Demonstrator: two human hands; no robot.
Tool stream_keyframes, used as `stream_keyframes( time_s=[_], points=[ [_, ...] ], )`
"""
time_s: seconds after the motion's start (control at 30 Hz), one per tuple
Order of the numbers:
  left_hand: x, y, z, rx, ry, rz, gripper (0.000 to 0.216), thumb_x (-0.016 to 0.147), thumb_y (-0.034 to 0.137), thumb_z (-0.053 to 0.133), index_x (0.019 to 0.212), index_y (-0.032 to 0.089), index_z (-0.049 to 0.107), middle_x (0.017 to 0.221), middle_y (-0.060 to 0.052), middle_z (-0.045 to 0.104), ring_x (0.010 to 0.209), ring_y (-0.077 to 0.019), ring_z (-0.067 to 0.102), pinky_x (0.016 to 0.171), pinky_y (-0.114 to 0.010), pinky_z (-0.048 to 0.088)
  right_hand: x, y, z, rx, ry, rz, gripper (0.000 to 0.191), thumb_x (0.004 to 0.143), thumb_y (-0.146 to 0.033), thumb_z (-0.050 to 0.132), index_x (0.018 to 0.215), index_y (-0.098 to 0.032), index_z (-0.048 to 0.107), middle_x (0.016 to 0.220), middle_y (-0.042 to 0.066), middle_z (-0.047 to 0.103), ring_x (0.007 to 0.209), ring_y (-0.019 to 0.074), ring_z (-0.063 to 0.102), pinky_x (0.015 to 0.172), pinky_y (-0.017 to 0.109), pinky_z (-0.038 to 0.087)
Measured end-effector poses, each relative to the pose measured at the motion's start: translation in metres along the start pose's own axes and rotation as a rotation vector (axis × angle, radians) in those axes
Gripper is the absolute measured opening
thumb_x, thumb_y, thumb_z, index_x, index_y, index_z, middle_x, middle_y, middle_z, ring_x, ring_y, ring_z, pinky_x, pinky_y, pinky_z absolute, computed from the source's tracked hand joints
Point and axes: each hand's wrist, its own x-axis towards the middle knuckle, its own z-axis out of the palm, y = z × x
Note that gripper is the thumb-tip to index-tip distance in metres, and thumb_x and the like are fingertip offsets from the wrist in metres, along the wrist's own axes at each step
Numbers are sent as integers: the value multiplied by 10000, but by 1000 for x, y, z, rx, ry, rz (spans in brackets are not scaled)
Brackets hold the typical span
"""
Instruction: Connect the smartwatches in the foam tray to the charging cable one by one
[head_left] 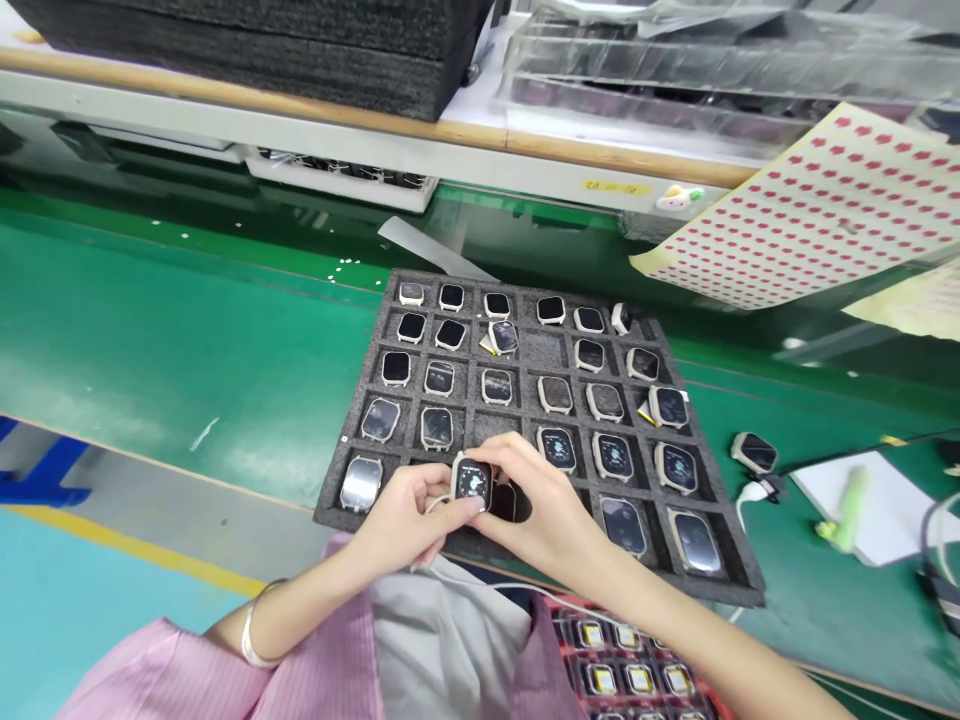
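Between my two hands is a smartwatch case (472, 480) without a strap, its screen lit. My left hand (412, 515) grips it from the left, thumb at the lower edge of the screen, with a white cable (442, 503) running by the fingers. From the right, my right hand (529, 490) closes on the watch with its fingers and thumb. Below them lies a dark grey foam tray (349, 400) with square compartments, most of them holding watch cases. Several watches right of my hands, such as one lit watch (556, 449), show glowing dials.
A loose watch (754, 453) and a white cable plug (756, 490) lie right of the tray. White paper (874, 510) is beyond them. A sticker sheet (817, 215) hangs off the shelf (555, 150). A red tray (622, 655) with small parts sits low, under my right forearm.
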Motion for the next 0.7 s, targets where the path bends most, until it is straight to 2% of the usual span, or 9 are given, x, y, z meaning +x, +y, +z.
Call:
stream_keyframes(
  time_s=[0.3,0.5,0.63,0.7],
  points=[
    [-3,2,-2,-74,-28,49,294,819,384,660,875,103,595,485,60,436,293,-19,310,295,-131,182,-5,0,7,77,65,-82,379,819,-119,679,1156,-190,522,1012,40,565,870,174,544,758,285,454],
    [-2,1,-4,-60,-22,43,321,806,393,670,912,97,610,508,50,441,307,-13,286,304,-131,177,-6,1,3,76,30,-31,365,817,-166,709,1142,-182,544,975,36,572,801,162,538,710,268,441],
    [-10,-5,1,-50,26,21,387,756,401,724,990,107,631,557,27,502,329,-4,247,312,-131,180,-10,-5,3,80,10,2,437,781,-272,767,1145,-168,549,925,30,566,780,155,547,690,238,450],
    [-15,-11,2,-74,86,-18,432,715,420,758,1010,127,640,550,28,517,347,-25,309,337,-137,267,-14,-6,4,86,-2,-20,488,761,-336,779,1152,-163,545,896,16,564,753,139,546,685,210,456]
  ],
)
